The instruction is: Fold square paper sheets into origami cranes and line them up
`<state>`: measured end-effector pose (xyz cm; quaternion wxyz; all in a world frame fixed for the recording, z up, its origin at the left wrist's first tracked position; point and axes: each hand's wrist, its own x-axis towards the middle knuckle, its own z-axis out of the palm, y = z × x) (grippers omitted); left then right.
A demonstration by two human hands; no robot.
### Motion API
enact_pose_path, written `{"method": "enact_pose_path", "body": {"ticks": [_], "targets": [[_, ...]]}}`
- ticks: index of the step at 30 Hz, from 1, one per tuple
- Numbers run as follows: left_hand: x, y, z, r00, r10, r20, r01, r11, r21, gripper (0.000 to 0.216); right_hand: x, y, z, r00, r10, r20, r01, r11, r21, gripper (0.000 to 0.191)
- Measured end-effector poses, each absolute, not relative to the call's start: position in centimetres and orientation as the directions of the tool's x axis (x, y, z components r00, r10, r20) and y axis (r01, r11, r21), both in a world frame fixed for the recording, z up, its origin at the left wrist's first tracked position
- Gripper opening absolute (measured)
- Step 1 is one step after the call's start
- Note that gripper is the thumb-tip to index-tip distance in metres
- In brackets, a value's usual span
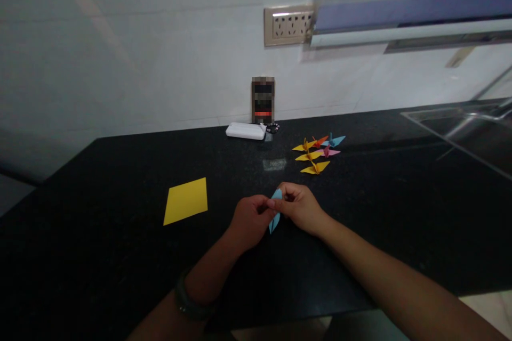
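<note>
Black table [120, 277] beneath a pale wall: left hand [250, 221] and right hand [300, 205] meet, both pinching a folded blue paper [274, 213] held between their fingertips, just above the surface.

Kitchen: black stone counter [120, 287] (sink [472, 138] beside)

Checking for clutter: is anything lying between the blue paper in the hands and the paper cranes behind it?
Nothing visible: only bare counter separates the blue paper and the cranes. The left hand and right hand pinch it.
</note>
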<state>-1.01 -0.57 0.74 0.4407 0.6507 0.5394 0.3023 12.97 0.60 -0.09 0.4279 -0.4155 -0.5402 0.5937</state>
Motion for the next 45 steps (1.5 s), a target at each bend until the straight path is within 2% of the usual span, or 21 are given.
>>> {"method": "enact_pose_path", "body": {"ticks": [5, 9, 13, 16, 19, 25, 31, 38, 41, 45], "targets": [[-0.9, -1.0, 0.7, 0.299, 0.954, -0.029, 0.401, -0.099, 0.911, 0.019, 13.1, 0.4, 0.8, -0.207, 0.977, -0.050, 0.028, -0.045, -0.999, 0.040], [-0.6, -1.4, 1.2, 0.324, 0.945, -0.046, 0.283, -0.051, 0.958, 0.019, 13.7, 0.9, 1.6, -0.254, 0.962, -0.102, 0.078, -0.085, -0.993, 0.054], [-0.2, -1.1, 2.0, 0.178, 0.983, -0.038, 0.178, 0.005, 0.984, 0.022, 14.7, 1.2, 2.1, -0.413, 0.910, -0.040, 0.173, 0.036, -0.984, 0.050], [0.2, -0.8, 2.6, 0.053, 0.997, -0.054, 0.127, 0.046, 0.991, 0.025, 15.1, 1.1, 2.1, -0.498, 0.864, -0.073, 0.242, 0.058, -0.969, 0.044], [0.6, -0.5, 2.9, 0.017, 0.997, -0.076, 0.055, 0.075, 0.996, 0.027, 15.0, 1.2, 1.9, -0.516, 0.854, -0.069, 0.195, 0.039, -0.980, 0.041], [0.5, 0.2, 2.3, 0.090, 0.991, -0.095, -0.068, 0.102, 0.992, 0.027, 14.6, 1.4, 1.6, -0.511, 0.858, -0.046, 0.062, -0.017, -0.998, 0.039], [0.8, 0.5, 1.3, 0.130, 0.987, -0.100, -0.087, 0.112, 0.990, 0.030, 14.9, 1.1, 0.7, -0.435, 0.900, -0.035, 0.081, 0.000, -0.997, 0.033], [0.6, 0.5, 1.5, 0.005, 0.999, -0.040, -0.011, 0.040, 0.999, 0.033, 15.1, 0.6, 0.9, -0.435, 0.894, -0.104, 0.202, -0.015, -0.979, 0.036], [0.5, 0.6, 1.5, -0.015, 0.999, -0.044, -0.006, 0.044, 0.999, 0.033, 14.8, 0.4, 1.0, -0.395, 0.916, -0.073, 0.257, 0.034, -0.966, 0.037], [0.3, 0.6, 1.2, 0.051, 0.997, -0.059, -0.055, 0.062, 0.997, 0.030, 14.4, 0.4, 0.4, -0.373, 0.927, -0.037, 0.255, 0.064, -0.965, 0.037]]}}
